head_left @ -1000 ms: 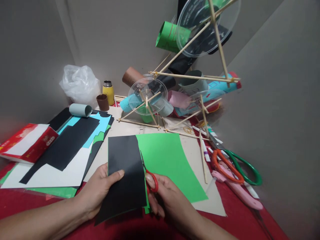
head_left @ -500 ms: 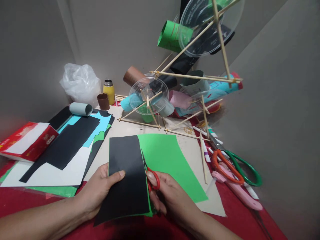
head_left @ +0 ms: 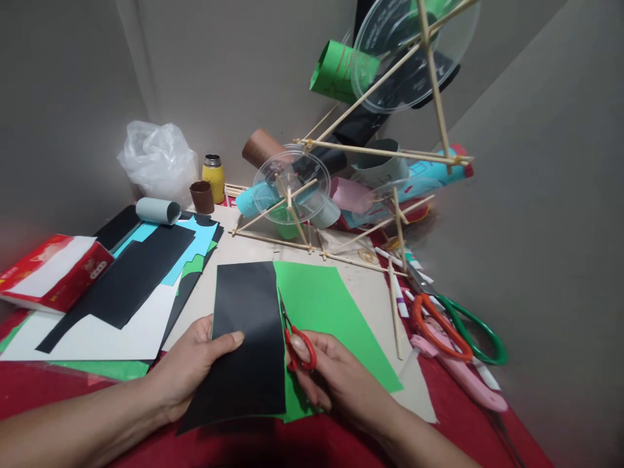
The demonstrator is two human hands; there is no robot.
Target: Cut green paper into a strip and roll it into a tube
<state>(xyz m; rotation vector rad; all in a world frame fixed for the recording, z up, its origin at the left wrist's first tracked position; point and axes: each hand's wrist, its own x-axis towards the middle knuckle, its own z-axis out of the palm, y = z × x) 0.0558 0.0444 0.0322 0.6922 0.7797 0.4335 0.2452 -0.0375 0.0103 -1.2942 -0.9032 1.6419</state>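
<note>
My left hand [head_left: 202, 357] grips the left edge of a black paper sheet [head_left: 248, 338], thumb pressed on top and fingers beneath. Behind the black sheet lies a larger green paper sheet [head_left: 336, 312], showing out to the right. My right hand [head_left: 331, 367] holds small red-handled scissors [head_left: 301, 350], with fingers in the loops. Their blades point up and away along the black sheet's right edge, where it meets the green. Part of the right fingers is hidden under the paper.
Stick frames [head_left: 287, 201] with clear plastic discs and coloured paper tubes stand behind. Large scissors [head_left: 448, 325] lie at the right near a pink tool [head_left: 463, 383]. Left are stacked papers [head_left: 112, 338], a red packet [head_left: 53, 273], a plastic bag [head_left: 158, 159] and a yellow bottle [head_left: 213, 175].
The scissors and my right hand have shifted slightly right, and their handles have turned. More green shows below, beside the black sheet's lower right edge. My left hand keeps its hold.
</note>
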